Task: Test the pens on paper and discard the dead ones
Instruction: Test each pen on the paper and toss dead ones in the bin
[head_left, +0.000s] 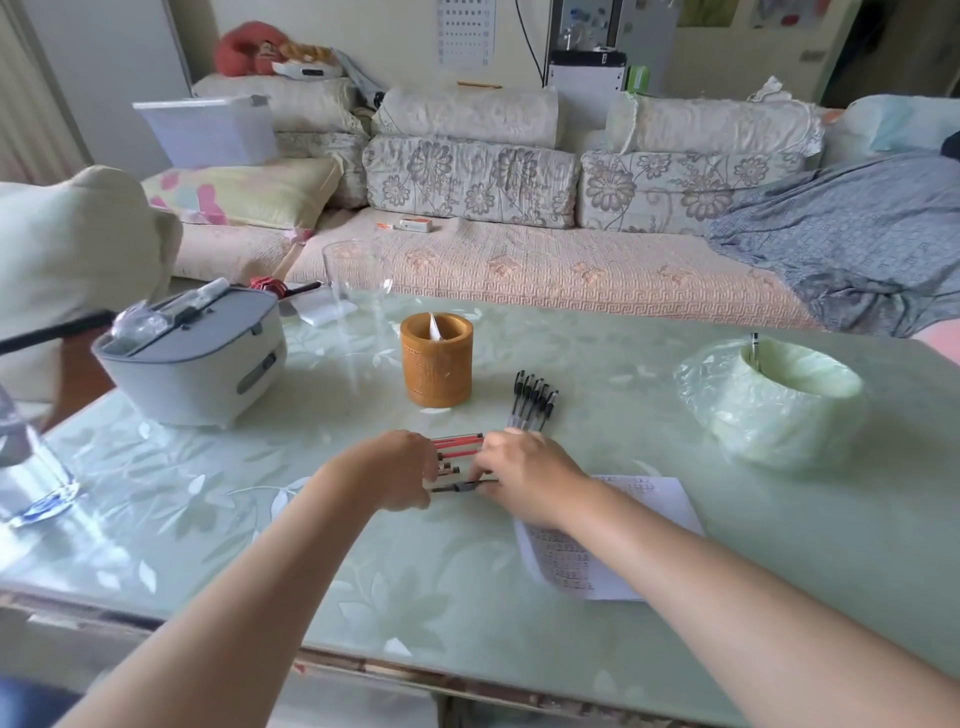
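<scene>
Curled fingers of the left grip (402, 467) close on the left ends of the pens (457, 448), and the right grip (524, 475) holds their right ends, so both are narrow and holding that one small bunch. In the head view the bunch lies flat on the table (395, 587), crosswise between the two, red barrels on the far side and a dark one nearest the person. Just behind the right grip a row of black pens (532, 402) lies side by side, caps pointing away.

The paper (618, 540) under the right forearm carries rows of small print, too fine to read. A wall calendar (465, 31) shows a grid of figures, also unreadable.

The paper's near corner stops short of the table's worn front edge. Open tabletop shows between the forearms and that edge, and again between the black pens and the bin (779, 410), which stands well apart to the right. Beyond the far edge runs a sofa (519, 270).

The bin is lined with a pale green bag, and one pen (754, 351) stands against its far inner wall. A brown holder (436, 374) behind the bunch holds something white and pointed. A grey lidded box (197, 364) sits at far left with a clear wrapped item on its lid; a glass (358, 275) stands behind it
</scene>
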